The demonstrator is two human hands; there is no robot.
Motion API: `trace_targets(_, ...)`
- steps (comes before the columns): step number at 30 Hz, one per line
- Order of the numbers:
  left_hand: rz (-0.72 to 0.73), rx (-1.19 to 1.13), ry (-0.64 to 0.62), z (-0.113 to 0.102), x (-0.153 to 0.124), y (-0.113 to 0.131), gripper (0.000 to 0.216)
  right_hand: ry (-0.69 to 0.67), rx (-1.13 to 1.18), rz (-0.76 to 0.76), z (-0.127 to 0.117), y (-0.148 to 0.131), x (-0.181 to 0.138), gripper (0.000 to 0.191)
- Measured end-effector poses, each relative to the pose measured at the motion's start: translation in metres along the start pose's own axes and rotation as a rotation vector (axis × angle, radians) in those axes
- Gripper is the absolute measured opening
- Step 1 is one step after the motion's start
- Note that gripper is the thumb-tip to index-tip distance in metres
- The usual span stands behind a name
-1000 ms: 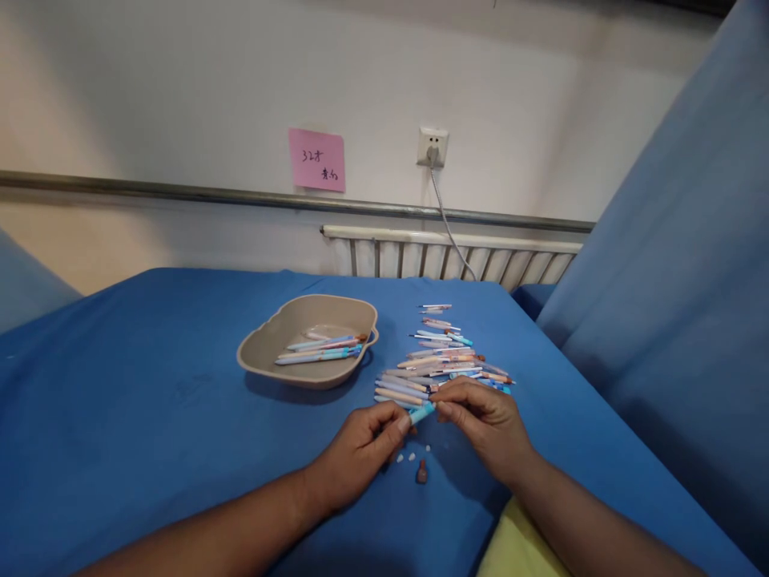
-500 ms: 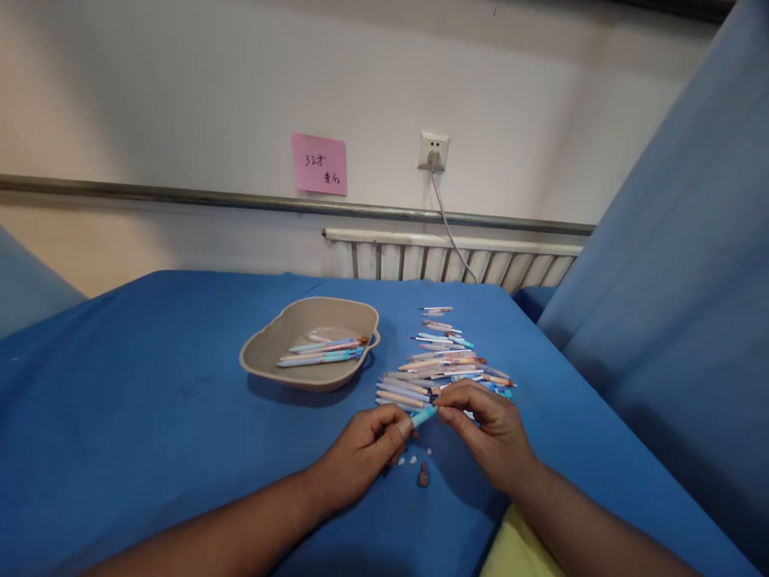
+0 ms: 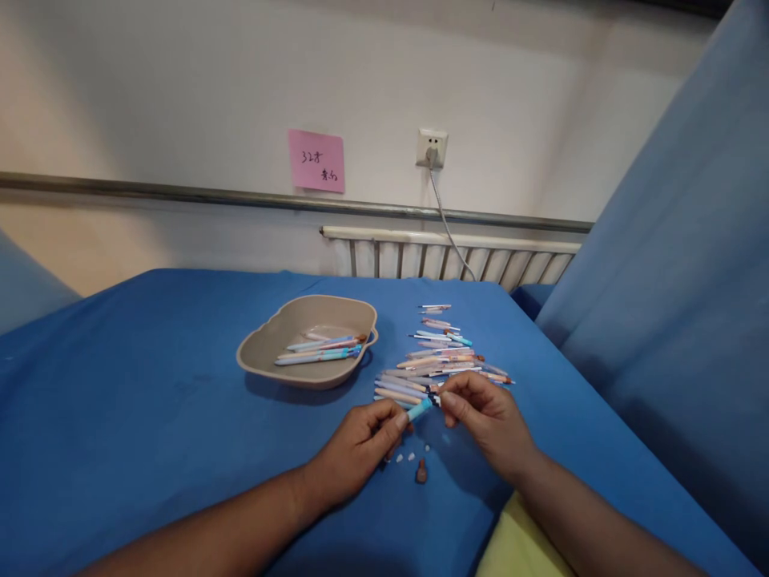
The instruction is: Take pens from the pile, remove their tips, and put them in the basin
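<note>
Blue pen (image 3: pixel 420 409): my left hand (image 3: pixel 360 449) grips its barrel, my right hand (image 3: pixel 486 421) pinches its tip; a slip might scatter the small white bits (image 3: pixel 412 457) beneath.

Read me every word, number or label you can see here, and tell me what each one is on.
Pink note on the wall: "32", then handwritten characters too unclear to read.
Loose pens on the cloth, and other pens in the tray: print too small to read.
Light blue pen between left hand and right hand: nothing readable.
Wall socket: no marking readable.
</note>
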State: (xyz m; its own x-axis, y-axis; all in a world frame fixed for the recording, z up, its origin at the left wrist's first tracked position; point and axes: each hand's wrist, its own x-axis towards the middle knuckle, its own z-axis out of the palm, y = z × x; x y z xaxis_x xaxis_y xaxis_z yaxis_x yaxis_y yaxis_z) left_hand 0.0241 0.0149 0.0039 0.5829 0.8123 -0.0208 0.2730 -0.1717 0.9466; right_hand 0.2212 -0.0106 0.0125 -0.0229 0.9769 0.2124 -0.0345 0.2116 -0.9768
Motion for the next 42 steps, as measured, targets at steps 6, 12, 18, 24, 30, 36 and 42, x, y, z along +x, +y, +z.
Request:
trace_targets(6, 0.023, 0.078, 0.011, -0.001, 0.0, 0.0, 0.033, -0.031, -0.262, -0.101, -0.003, 0.003, -0.002, 0.015)
trace_targets(12, 0.037, 0.139, 0.021, -0.003, 0.001, 0.002, 0.033, -0.05, -0.368, -0.16, -0.006, 0.002, -0.003, 0.011)
trace_targets(18, 0.068, 0.225, 0.025, -0.005, 0.0, 0.006, 0.033, -0.089, -0.397, -0.127, -0.008, 0.004, -0.003, 0.007)
trace_targets(24, 0.093, 0.289, 0.005, -0.006, 0.0, 0.008, 0.031, -0.138, -0.587, -0.289, -0.012, -0.003, -0.003, 0.012)
trace_targets(30, 0.113, 0.326, 0.006, -0.005, -0.001, 0.008, 0.03, -0.189, -0.652, -0.345, -0.013, -0.004, -0.006, 0.014)
trace_targets(36, 0.111, 0.319, 0.003, -0.004, -0.003, 0.009, 0.028, -0.233, -0.643, -0.344, -0.013, -0.005, -0.006, 0.013)
trace_targets(42, 0.112, 0.219, 0.002, -0.003, -0.003, 0.008, 0.028, -0.151, -0.273, -0.039, -0.006, 0.001, -0.003, 0.008)
